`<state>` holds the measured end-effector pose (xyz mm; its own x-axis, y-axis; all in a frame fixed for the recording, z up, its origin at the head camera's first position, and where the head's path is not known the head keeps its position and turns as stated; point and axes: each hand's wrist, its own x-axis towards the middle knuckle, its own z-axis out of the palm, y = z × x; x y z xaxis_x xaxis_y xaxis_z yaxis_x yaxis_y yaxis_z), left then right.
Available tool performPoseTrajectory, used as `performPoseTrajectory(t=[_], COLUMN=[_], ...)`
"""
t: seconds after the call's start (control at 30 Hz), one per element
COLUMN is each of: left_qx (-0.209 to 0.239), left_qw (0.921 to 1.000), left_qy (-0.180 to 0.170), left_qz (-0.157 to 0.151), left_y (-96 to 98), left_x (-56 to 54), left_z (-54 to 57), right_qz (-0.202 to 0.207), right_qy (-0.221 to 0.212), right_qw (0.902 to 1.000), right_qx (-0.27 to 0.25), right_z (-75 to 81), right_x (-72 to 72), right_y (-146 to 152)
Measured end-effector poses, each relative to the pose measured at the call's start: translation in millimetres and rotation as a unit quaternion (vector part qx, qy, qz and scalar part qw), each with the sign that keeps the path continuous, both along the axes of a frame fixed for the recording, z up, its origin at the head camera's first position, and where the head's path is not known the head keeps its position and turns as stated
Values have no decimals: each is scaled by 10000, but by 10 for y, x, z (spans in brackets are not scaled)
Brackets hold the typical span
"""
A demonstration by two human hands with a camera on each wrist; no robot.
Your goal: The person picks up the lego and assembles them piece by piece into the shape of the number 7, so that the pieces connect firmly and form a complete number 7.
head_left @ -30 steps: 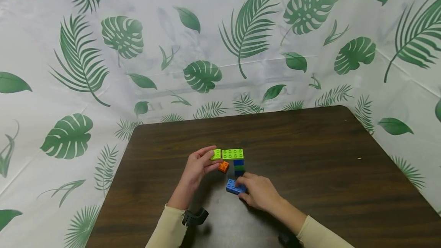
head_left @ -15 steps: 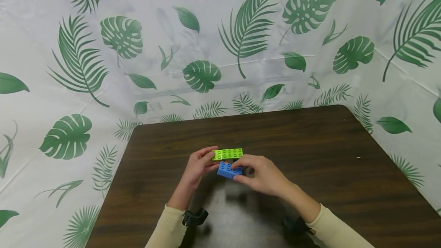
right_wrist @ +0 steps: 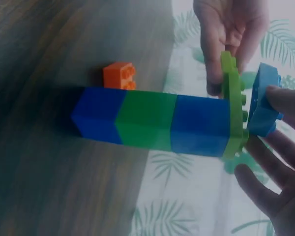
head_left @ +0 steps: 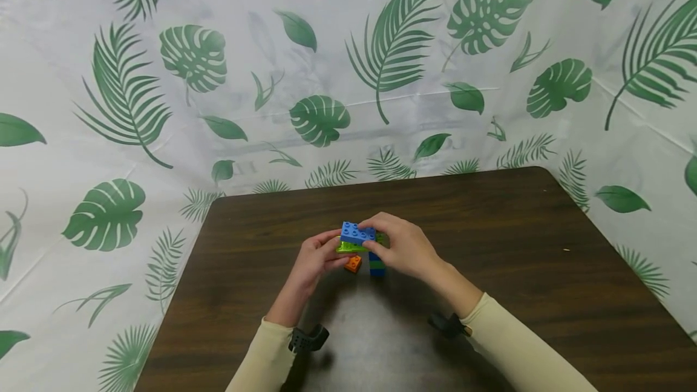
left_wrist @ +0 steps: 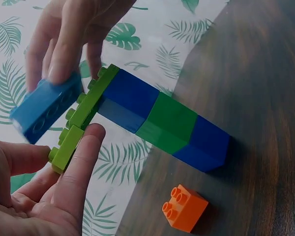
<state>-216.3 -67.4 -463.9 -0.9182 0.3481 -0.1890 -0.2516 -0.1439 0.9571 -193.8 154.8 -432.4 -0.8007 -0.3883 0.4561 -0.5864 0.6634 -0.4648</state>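
Note:
A tower of dark blue and green toy building bricks (left_wrist: 167, 120) stands on the table, a long lime plate (left_wrist: 91, 102) across its top. My left hand (head_left: 311, 262) pinches a small lime plate (left_wrist: 69, 147) between thumb and fingers, end to end with the long one and out past the tower's side. In my right hand (head_left: 405, 245) is a lighter blue brick (head_left: 355, 233), gripped by thumb and fingers. It is tilted close over the studs of both lime plates, with a gap showing in the right wrist view. An orange brick (left_wrist: 185, 209) lies at the tower's foot.
The dark wooden table (head_left: 490, 259) runs back to a white leaf-print cloth (head_left: 245, 77). A tiny pale scrap (head_left: 567, 250) lies on its right side. Black straps are on both wrists.
My right hand has lifted the lighter blue brick off the table and carried it up over the lime plates. The small lime plate has come against the long one; my left hand barely moved.

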Motion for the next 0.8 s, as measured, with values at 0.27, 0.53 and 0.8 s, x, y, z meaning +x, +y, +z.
performPoseTrajectory(t=[0.27, 0.53, 0.8], left_qx=[149, 403, 345], left_qw=[9998, 9989, 9990], left_qy=[-111, -185, -235], left_qz=[-91, -119, -142], left_y=[12, -14, 4], left_x=[-14, -31, -38], left_z=[11, 22, 43], right_qz=[252, 181, -125], right_qy=[169, -172, -1725], right_qw=[9991, 9991, 9799], right_qx=[312, 354, -990], right_z=[42, 11, -67], right_x=[-46, -37, -133], right_y=[-99, -89, -61])
